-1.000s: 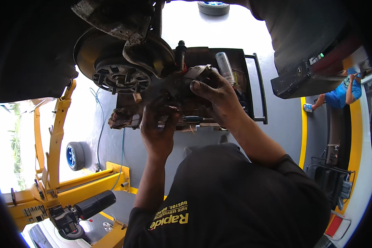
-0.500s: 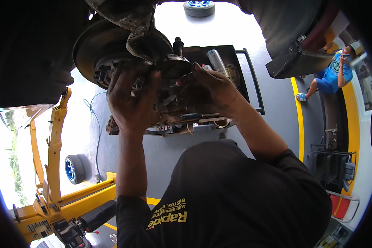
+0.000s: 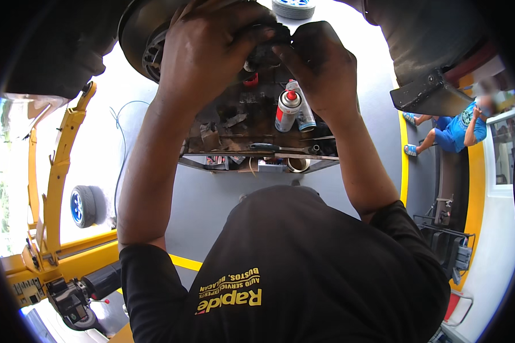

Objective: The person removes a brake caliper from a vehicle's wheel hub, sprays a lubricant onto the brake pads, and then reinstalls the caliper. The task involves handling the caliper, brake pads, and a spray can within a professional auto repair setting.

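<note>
Overhead, my left hand (image 3: 203, 54) curls around a dark, greasy metal part (image 3: 264, 52) beside the brake disc (image 3: 133, 43). My right hand (image 3: 325, 71) is bent in from the other side, its fingers closed on the same part's right end. Both hands hide much of this part, so its exact kind cannot be made out. Below them stands a cart top (image 3: 234, 128) bearing a red-capped spray can (image 3: 288, 110), a second pale can (image 3: 306, 117) and a ratchet wrench (image 3: 283, 148).
A yellow lift arm (image 3: 63, 166) rises at the left, near a blue-rimmed wheel (image 3: 83, 206). Another wheel (image 3: 293, 8) lies beyond the cart. At the right sits a person in blue (image 3: 455, 134), beyond a yellow floor line. A dark metal bracket (image 3: 420, 94) hangs at upper right.
Both hands have moved up, the right one inward toward the left. The spray cans and cart top show more fully, and the brake disc sits higher in view.
</note>
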Demonstrator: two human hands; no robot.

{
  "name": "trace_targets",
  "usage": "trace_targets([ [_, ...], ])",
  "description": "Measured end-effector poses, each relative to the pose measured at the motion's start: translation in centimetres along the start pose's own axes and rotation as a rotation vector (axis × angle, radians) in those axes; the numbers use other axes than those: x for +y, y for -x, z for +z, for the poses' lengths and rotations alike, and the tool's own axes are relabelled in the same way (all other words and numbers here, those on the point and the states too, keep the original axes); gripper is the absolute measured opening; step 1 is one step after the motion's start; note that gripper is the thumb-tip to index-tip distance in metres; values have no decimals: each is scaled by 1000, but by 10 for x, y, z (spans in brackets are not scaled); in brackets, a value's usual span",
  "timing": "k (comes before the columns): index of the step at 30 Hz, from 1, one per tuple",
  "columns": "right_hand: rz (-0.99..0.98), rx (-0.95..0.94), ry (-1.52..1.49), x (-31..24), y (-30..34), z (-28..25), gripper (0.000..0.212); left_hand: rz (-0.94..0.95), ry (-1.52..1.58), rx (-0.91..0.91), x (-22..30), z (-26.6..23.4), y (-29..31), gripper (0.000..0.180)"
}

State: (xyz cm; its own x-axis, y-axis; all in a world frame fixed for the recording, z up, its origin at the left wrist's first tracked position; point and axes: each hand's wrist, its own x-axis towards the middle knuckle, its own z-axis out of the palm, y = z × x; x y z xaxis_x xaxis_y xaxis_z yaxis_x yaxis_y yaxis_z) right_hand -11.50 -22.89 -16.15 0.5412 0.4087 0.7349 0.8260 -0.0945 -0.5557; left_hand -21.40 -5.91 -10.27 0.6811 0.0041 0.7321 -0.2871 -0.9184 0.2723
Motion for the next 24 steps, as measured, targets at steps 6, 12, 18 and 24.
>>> trace_targets([
  [6, -34, 36, 17, -1, 6, 17, 37, 74, -224, 160, -17, 12, 9, 21],
  [12, -107, 97, 57, -2, 5, 23, 38, 0, -183, 88, -22, 4, 10, 24],
  [18, -122, 110, 44, -2, 3, 21, 39, 1, -61, 93, -22, 1, 7, 22],
  [24, -136, 120, 114, -7, 6, 26, 37, 40, -196, 157, -22, 7, 12, 20],
])
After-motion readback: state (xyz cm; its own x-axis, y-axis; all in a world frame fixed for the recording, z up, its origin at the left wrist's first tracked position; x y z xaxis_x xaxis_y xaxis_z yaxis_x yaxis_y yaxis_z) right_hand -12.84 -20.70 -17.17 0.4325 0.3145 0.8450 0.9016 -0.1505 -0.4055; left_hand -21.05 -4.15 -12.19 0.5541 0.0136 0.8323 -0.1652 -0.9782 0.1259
